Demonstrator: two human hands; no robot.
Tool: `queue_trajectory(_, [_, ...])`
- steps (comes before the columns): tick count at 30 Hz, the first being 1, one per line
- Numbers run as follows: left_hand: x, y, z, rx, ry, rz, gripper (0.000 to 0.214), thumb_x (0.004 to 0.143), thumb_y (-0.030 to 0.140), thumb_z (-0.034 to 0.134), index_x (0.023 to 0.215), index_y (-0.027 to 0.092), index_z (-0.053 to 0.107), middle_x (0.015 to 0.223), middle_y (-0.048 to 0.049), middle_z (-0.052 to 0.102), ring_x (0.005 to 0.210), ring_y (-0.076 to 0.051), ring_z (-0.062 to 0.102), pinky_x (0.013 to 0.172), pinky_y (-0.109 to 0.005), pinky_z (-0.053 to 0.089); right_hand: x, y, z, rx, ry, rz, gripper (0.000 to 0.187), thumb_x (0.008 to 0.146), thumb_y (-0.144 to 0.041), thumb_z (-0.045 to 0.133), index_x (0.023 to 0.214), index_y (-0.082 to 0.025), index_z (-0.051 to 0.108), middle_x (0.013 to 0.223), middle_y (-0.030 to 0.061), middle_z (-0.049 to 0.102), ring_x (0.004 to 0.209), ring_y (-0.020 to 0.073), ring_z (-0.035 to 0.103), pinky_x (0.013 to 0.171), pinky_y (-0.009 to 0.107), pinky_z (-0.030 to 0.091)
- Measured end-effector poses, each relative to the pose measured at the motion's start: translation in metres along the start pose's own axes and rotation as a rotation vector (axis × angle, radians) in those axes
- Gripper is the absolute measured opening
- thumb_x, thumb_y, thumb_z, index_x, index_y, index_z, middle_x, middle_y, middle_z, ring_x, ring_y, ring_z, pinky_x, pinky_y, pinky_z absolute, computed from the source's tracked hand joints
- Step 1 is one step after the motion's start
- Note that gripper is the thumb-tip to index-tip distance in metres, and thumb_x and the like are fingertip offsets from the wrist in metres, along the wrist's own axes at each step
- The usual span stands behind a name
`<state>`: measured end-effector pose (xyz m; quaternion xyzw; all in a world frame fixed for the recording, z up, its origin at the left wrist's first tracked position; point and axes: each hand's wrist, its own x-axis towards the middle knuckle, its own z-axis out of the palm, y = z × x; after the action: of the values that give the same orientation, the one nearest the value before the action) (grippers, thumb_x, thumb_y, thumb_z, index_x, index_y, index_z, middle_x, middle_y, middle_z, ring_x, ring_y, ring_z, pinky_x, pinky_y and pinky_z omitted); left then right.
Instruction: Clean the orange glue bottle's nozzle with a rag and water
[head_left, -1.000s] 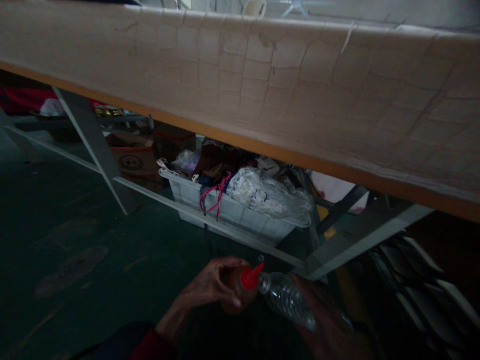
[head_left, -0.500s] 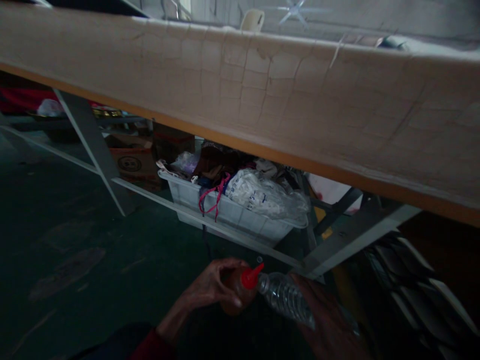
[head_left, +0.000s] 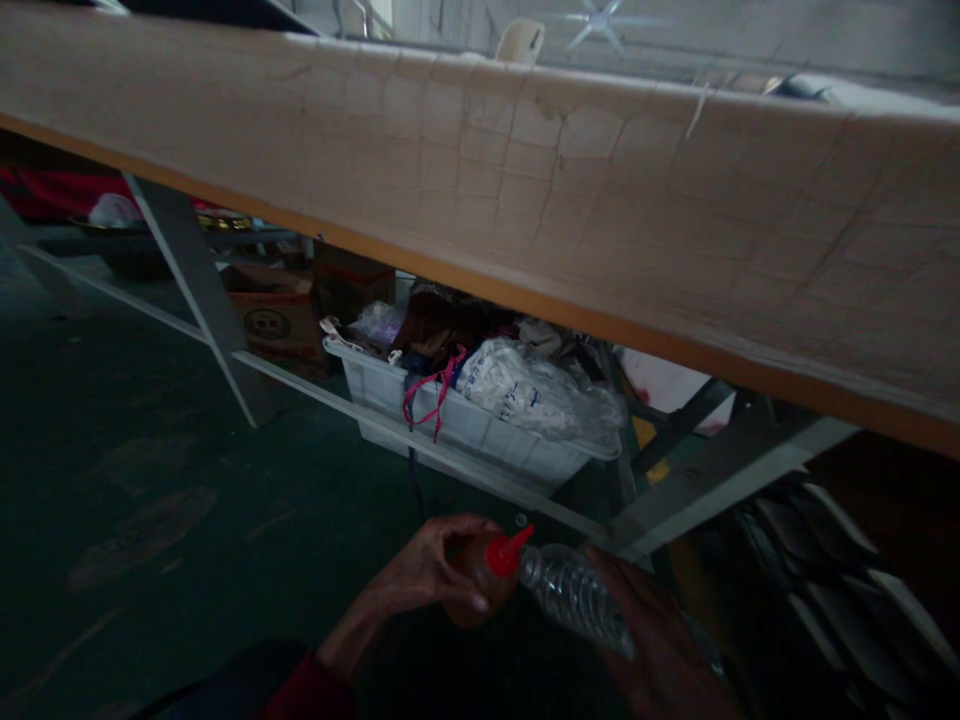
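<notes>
Currently, left hand (head_left: 431,570): fingers grasp a brown, rounded bottle (head_left: 491,599) with a red, pointed plastic nozzle (head_left: 507,552); a light hold should avoid squeezing.
Right hand (head_left: 649,635): fingers wrap a clear, ridged plastic bottle (head_left: 576,596), tilted; gentle pressure should prevent denting.
Clear neck (head_left: 529,567): just beside the red nozzle, over the green floor (head_left: 300,485); hold steady.

Left hand (head_left: 426,568) curled in a grip, left forearm (head_left: 354,630) slanting up, right hand (head_left: 651,625) wrapped, in shadow
</notes>
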<state>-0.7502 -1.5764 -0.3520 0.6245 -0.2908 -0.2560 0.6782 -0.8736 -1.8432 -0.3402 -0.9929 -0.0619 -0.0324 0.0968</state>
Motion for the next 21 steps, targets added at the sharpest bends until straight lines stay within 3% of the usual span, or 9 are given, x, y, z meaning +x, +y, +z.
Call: queue_trajectory(21, [0.0006,-0.0011,0.0007,0.054,0.044,0.004,0.064,0.045,0.027,0.086,0.104,0.018,0.062,0.108,-0.0053,0.064,0.103,-0.026,0.057,0.088,-0.035,0.044,0.0018,-0.0022,-0.0035,0.02,-0.043,0.061,0.07,0.07,-0.014,0.047,0.138,-0.022,0.031,0.139,0.0058,0.042,0.126,0.0274,0.04,0.103,0.045,0.035])
